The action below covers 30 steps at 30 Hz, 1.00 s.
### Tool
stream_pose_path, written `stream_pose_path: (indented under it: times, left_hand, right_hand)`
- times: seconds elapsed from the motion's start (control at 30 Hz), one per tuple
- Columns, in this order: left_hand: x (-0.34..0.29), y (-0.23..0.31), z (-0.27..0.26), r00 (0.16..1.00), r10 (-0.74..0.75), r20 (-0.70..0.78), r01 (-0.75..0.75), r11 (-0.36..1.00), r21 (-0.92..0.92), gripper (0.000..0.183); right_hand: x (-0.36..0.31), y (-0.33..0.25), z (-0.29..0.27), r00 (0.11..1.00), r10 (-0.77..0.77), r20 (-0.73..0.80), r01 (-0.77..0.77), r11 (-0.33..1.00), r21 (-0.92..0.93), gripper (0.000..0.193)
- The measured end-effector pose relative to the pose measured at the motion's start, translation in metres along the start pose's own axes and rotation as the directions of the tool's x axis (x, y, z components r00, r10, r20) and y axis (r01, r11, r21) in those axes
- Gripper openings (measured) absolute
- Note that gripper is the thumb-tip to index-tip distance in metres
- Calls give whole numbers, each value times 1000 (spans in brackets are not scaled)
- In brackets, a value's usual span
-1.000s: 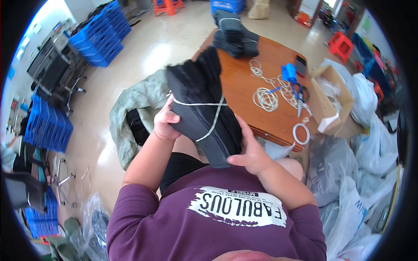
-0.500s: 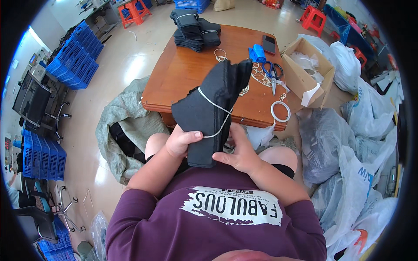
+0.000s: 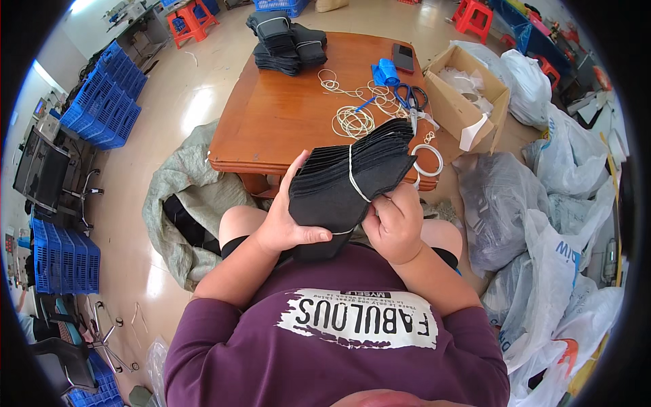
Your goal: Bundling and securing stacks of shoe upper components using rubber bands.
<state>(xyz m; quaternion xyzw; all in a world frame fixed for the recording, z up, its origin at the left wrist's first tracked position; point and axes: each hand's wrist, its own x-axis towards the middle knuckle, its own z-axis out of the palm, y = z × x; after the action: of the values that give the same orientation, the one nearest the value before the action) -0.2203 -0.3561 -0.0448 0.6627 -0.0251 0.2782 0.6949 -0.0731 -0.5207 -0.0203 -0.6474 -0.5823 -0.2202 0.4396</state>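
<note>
A thick bundle of black fabric pieces is held over my lap, its many layered edges fanned along the upper side. A white elastic cord runs round its middle, and a short stretch of cord also shows lower down near my thumb. My left hand grips the bundle's left side, thumb on the front face, fingers behind. At the right side my right hand is closed, its fingers curled against the bundle's lower right edge close to the cord. Whether those fingers pinch cord or fabric is hidden.
On the wooden table stand tied black stacks, loose pale cord, scissors, a blue roll, a phone and a white ring. A cardboard box and plastic bags crowd the right; a woven sack lies left.
The bundle has turned and tilted, so its layered edges now face up and away. My right hand has moved from its lower edge up to the right side, with fingers curled in.
</note>
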Motion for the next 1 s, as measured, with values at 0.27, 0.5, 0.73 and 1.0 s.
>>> stream_pose_path:
  times: [0.27,0.5,0.73,1.0]
  left_hand:
    - [-4,2,-14,986,-153,-60,154,988,21,112]
    - [-12,1,-36,956,-285,66,291,949,-119,114]
    - [-30,-17,-58,961,-196,197,253,909,-332,121]
    - [-48,-33,-72,921,-348,-174,82,611,-788,94]
  right_hand:
    - [-20,14,-3,890,250,380,-451,373,811,10]
    - [-1,-2,-28,889,271,368,-332,-172,927,20]
    - [-10,42,-20,772,463,435,-269,-381,884,22]
    - [-8,10,16,851,-313,423,-64,736,674,24]
